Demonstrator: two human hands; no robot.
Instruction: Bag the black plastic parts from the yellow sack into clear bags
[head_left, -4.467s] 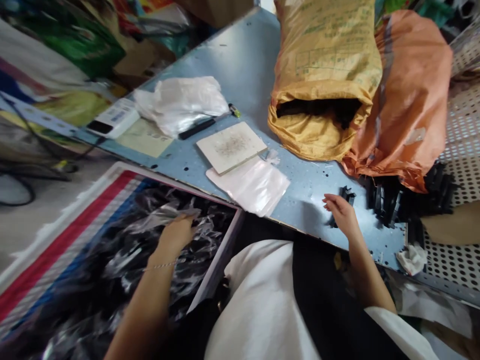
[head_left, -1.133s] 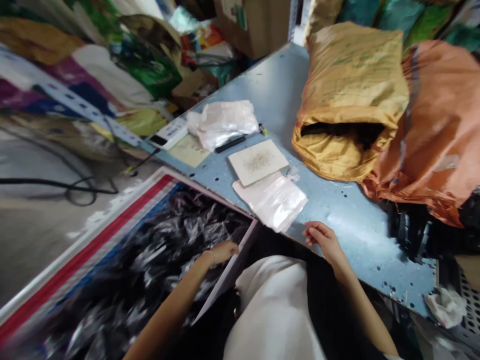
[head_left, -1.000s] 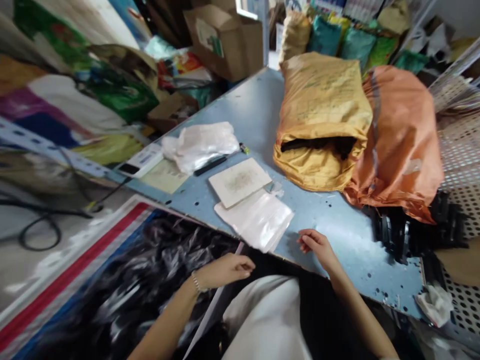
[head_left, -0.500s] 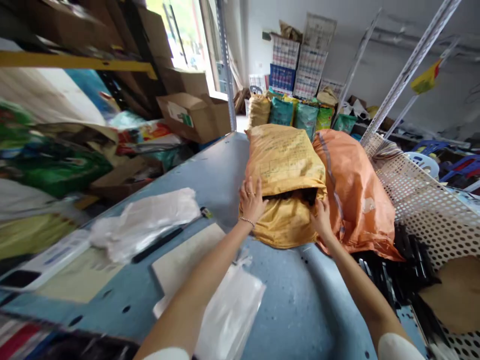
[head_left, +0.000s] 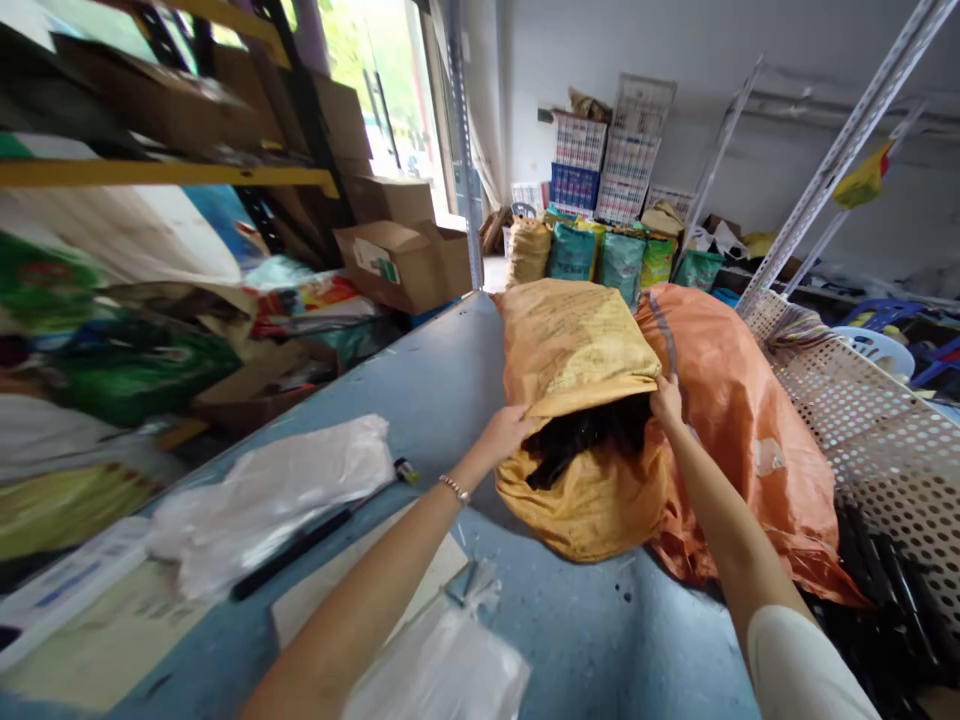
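A yellow woven sack lies on the blue table with its mouth toward me. My left hand is shut on the mouth's upper lip at its left side. My right hand grips the same lip at its right side. The mouth gapes open between my hands, and a mass of black plastic parts shows inside. The rest of the contents are hidden by the sack. An orange woven sack presses against its right side.
The blue table holds a white plastic bag, a black marker, and a clear plastic sleeve. Black parts lie heaped by a perforated metal sheet. Cardboard boxes and stacked sacks stand beyond.
Both hands have left the table area and risen to the yellow sack's mouth. They have pulled its upper lip up, so the opening is wider. The view has tilted up toward the room.
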